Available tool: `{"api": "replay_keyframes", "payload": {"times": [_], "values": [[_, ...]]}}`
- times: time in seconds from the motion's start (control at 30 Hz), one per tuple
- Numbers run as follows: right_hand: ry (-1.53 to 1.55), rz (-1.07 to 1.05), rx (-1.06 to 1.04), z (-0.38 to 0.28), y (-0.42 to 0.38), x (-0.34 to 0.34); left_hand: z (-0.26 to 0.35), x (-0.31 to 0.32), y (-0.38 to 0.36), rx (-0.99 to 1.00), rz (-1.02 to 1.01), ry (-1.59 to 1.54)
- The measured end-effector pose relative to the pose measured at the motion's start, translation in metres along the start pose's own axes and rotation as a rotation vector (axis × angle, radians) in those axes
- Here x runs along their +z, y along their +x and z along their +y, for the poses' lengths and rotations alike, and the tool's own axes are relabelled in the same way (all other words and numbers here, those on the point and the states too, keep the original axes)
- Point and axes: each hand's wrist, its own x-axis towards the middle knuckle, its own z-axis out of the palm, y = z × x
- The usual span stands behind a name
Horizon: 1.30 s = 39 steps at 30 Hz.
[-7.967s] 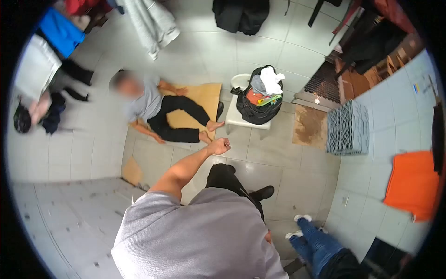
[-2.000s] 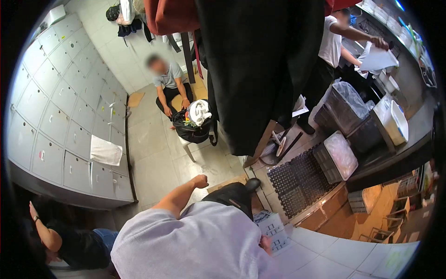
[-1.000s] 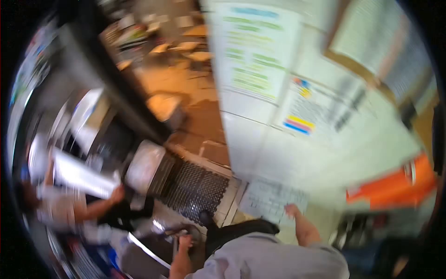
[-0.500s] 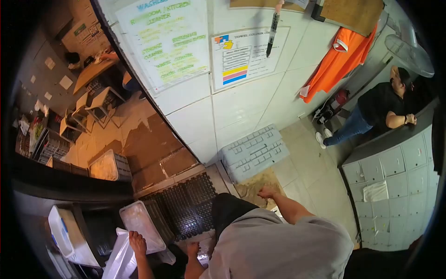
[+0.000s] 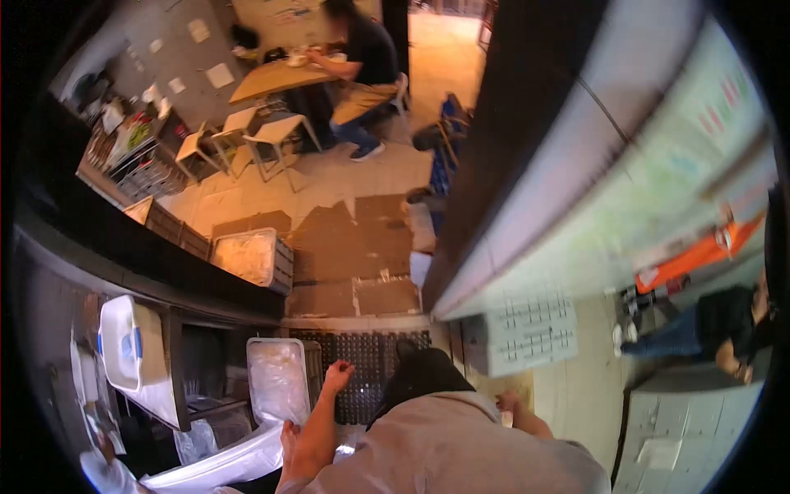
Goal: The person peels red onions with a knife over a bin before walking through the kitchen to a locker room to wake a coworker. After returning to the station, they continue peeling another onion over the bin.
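Note:
My left hand (image 5: 336, 377) is raised over the black rubber mat (image 5: 366, 362), right of a white basin covered in clear plastic (image 5: 276, 375). Its fingers are loosely bent and apart, and nothing shows in them. My right hand (image 5: 513, 403) hangs low beside my body, with its fingers curled in and no object visible. It is nearest to a grey patterned box (image 5: 533, 333) on the floor. Left of my left forearm, another hand (image 5: 290, 443), seemingly a co-worker's, is at a sheet of white plastic (image 5: 222, 463). That hand is partly hidden.
A doorway with a brown cardboard-covered floor (image 5: 354, 255) lies ahead. Beyond it, a person sits at a wooden table (image 5: 276, 80) with several stools. Grey lockers (image 5: 683, 428) and another person (image 5: 724, 325) are on the right. A white tub (image 5: 121, 346) stands on the left.
My view has turned left, toward the doorway. My left hand has moved forward over the mat, while my right hand has dropped back beside my body.

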Motion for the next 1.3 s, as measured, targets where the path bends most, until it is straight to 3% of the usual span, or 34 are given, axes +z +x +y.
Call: {"api": "replay_keyframes", "payload": {"times": [0.07, 0.1, 0.13, 0.17, 0.23, 0.3, 0.37, 0.43, 0.5, 0.53, 0.6, 0.67, 0.73, 0.83, 0.93, 1.07, 1.2, 1.27, 1.3], "values": [[-0.090, -0.152, -0.025, -0.026, 0.072, 0.019, 0.006, -0.026, 0.010, -0.101, 0.019, -0.038], [-0.383, 0.011, -0.165, -0.101, -0.011, 0.054, -0.013, -0.033, 0.020, -0.140, 0.050, -0.062], [-0.495, -0.015, -0.362, -0.117, 0.025, 0.068, -0.039, -0.038, 0.022, -0.192, 0.071, -0.085], [-0.778, -0.073, -0.421, -0.142, 0.074, 0.083, -0.067, -0.043, 0.026, -0.255, 0.090, -0.121], [-1.190, -0.173, -0.795, -0.213, 0.090, 0.129, -0.110, -0.052, 0.026, -0.395, 0.118, -0.190], [-0.906, -0.112, -0.707, -0.301, 0.032, 0.179, -0.090, -0.076, 0.004, -0.563, 0.099, -0.253], [-0.826, -0.126, -0.704, -0.368, 0.035, 0.220, -0.079, -0.098, 0.002, -0.640, 0.069, -0.259], [-0.611, -0.150, -0.641, -0.434, 0.017, 0.257, -0.107, -0.105, 0.026, -0.412, -0.085, -0.019], [-0.453, -0.190, -0.618, -0.483, 0.017, 0.276, -0.132, -0.117, 0.059, 0.170, -0.284, 0.667], [-0.376, -0.216, -0.593, -0.501, 0.016, 0.286, -0.125, -0.134, 0.063, 0.329, -0.407, 0.958], [-0.419, -0.104, -0.461, -0.532, 0.007, 0.299, -0.141, -0.147, 0.110, 0.157, -0.171, 0.762], [-0.347, -0.108, -0.402, -0.548, 0.013, 0.303, -0.119, -0.182, 0.162, -0.187, -0.067, 0.118], [-0.312, -0.186, -0.328, -0.558, 0.011, 0.305, -0.097, -0.207, 0.219, -0.285, 0.202, -0.093], [-0.352, -0.227, -0.258, -0.578, 0.025, 0.312, -0.017, -0.277, 0.270, -0.227, 0.333, -0.227], [-0.425, -0.240, -0.225, -0.618, 0.050, 0.331, 0.038, -0.329, 0.314, -0.217, 0.388, -0.232], [-0.555, -0.261, -0.214, -0.713, 0.084, 0.363, 0.028, -0.340, 0.362, -0.284, 0.502, -0.266], [-0.719, -0.260, -0.187, -0.874, 0.116, 0.391, 0.040, -0.327, 0.370, -0.527, 0.494, -0.090], [-0.818, -0.272, -0.190, -0.969, 0.143, 0.410, 0.050, -0.320, 0.372, -0.537, 0.344, 0.025], [-0.926, -0.324, -0.316, -1.023, 0.175, 0.416, 0.063, -0.319, 0.377, -0.557, 0.303, 0.096]]}}
